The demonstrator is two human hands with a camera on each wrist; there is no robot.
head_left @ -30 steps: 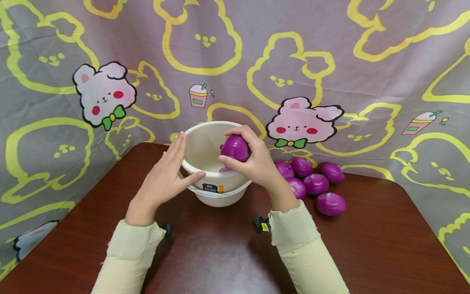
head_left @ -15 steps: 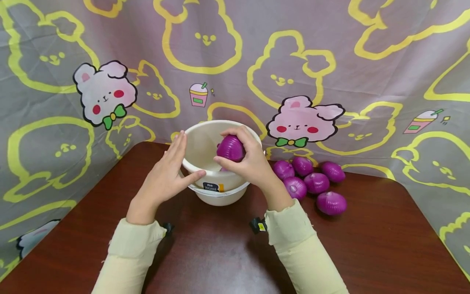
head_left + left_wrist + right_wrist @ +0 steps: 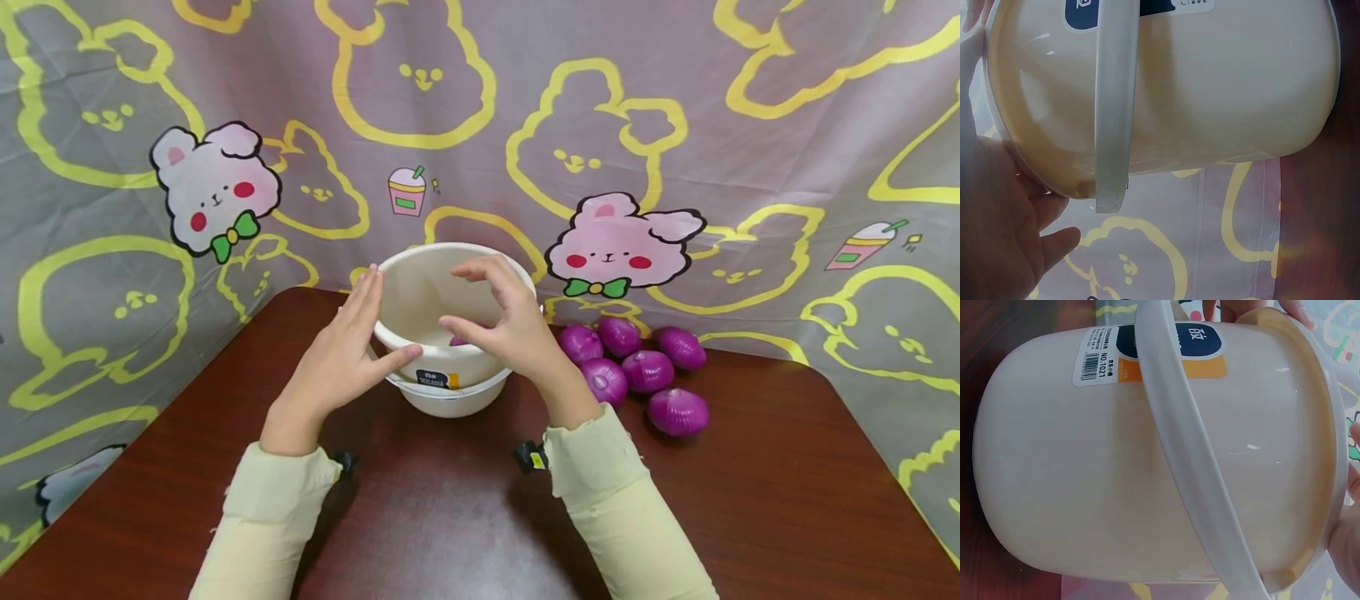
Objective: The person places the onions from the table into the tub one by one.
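A cream plastic bucket (image 3: 468, 404) with a label and a lowered carrying handle (image 3: 1185, 437) stands upright in the middle. My left hand (image 3: 326, 358) rests against its left rim, fingers straight and thumb spread along the front edge. In the left wrist view the left hand's fingers (image 3: 1050, 209) lie at the rim. Over the right part of the opening, my right hand (image 3: 521, 325) has its thumb and fingers apart, holding nothing. A bit of purple onion (image 3: 457, 341) shows inside the bucket, mostly hidden by the front wall.
Several purple onions (image 3: 647, 372) lie grouped on the dark wooden table (image 3: 450, 517), right of the bucket. A patterned cloth (image 3: 480, 100) hangs close behind the table and along both sides.
My right hand was gripping a purple onion at the bucket's opening; it has let go, and that onion has dropped into the bucket. The left hand has stayed at the rim.
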